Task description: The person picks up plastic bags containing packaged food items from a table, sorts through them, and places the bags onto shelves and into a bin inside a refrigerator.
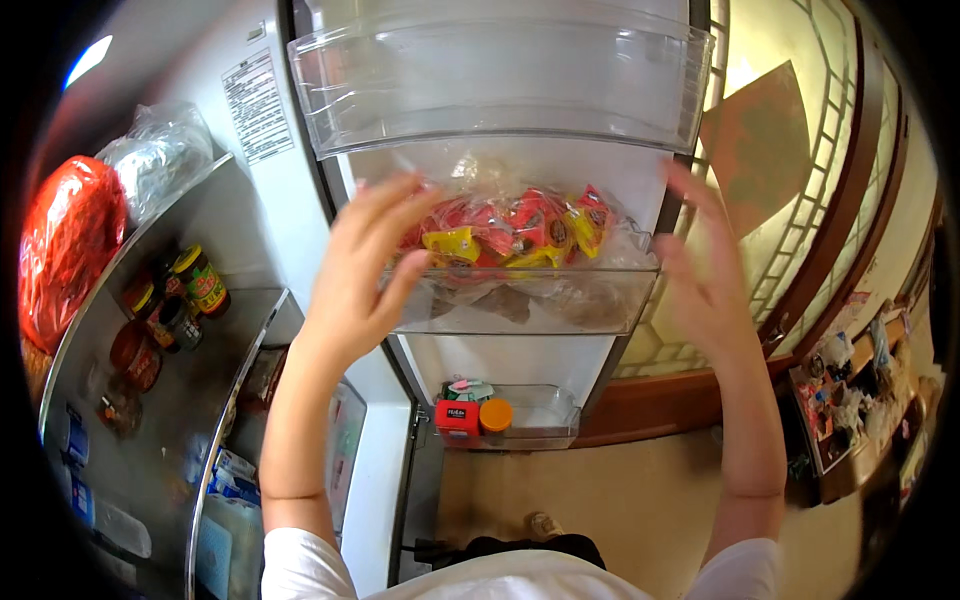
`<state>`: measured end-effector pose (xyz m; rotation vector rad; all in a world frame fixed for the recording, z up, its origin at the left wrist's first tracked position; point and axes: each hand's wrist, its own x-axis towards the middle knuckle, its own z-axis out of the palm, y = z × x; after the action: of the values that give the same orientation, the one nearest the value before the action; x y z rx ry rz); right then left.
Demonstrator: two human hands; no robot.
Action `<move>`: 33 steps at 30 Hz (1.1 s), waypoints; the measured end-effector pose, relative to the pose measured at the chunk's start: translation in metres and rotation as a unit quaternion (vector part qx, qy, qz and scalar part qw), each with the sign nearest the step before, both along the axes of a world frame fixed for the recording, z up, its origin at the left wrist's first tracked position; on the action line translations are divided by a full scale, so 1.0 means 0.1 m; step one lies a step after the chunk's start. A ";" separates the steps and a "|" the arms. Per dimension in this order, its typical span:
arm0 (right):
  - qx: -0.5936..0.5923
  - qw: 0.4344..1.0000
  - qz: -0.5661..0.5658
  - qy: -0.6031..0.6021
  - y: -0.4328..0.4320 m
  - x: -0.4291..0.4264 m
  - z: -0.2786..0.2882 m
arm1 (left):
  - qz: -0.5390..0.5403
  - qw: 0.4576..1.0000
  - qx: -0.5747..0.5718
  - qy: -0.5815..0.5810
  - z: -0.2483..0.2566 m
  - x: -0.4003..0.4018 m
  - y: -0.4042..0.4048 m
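A refrigerator stands with its door open before me. My left hand [367, 262] is raised at the left end of the middle door bin [525, 300], fingers apart, holding nothing. At that bin's right end my right hand [701, 270], blurred, is also spread and empty. Between the hands, clear plastic bags of red and yellow wrapped packets [525, 229] fill the bin and rise above its rim. The upper clear door bin [495, 90] is above both hands. A red box [457, 418] and a jar with an orange lid [496, 415] sit in the lowest door bin.
At left, refrigerator shelves hold jars [201, 281], a red plastic bag [71, 251] and a clear bag [161, 161]. Behind the door's right edge is a patterned glass partition [780, 37] with wooden frames. A cluttered table [847, 457] stands far right, on the tan floor [637, 480].
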<state>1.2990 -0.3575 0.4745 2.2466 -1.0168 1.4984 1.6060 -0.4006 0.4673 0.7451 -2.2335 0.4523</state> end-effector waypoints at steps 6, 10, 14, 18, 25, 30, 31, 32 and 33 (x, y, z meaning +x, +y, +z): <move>0.014 0.959 0.197 -0.204 0.89 -0.09 -1.19 | -0.128 0.985 -0.083 0.080 -1.12 -0.19 0.74; 0.469 0.768 0.282 -0.332 1.34 0.41 -1.95 | -0.308 0.941 0.141 0.003 -2.19 -1.30 1.22; 0.531 0.595 0.347 -0.494 1.55 0.25 -2.91 | -0.315 0.917 0.239 0.047 -2.82 -1.97 1.36; 0.499 0.502 0.349 -0.614 1.89 -0.23 -3.52 | -0.387 0.890 0.241 0.016 -2.88 -2.64 1.49; 0.514 0.498 0.289 -0.635 2.44 -1.47 -3.96 | -0.449 0.859 0.244 0.023 -2.82 -4.17 1.69; 0.483 0.584 0.251 -0.602 3.11 -2.63 -4.08 | -0.504 0.836 0.215 -0.020 -2.96 -5.41 2.12; 0.447 0.573 0.228 -0.647 3.22 -2.81 -3.93 | -0.512 0.827 0.232 -0.019 -2.99 -5.63 2.19; 0.441 0.572 0.222 -0.656 3.36 -2.98 -3.87 | -0.521 0.816 0.251 -0.014 -3.03 -5.86 2.28; 0.439 0.567 0.198 -0.669 3.48 -3.15 -3.84 | -0.529 0.809 0.255 -0.019 -3.07 -6.08 2.35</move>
<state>0.9839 -0.0096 0.0909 1.2107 -1.9801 3.7772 0.9984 -0.1655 0.1606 -0.3587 -2.4115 -0.7069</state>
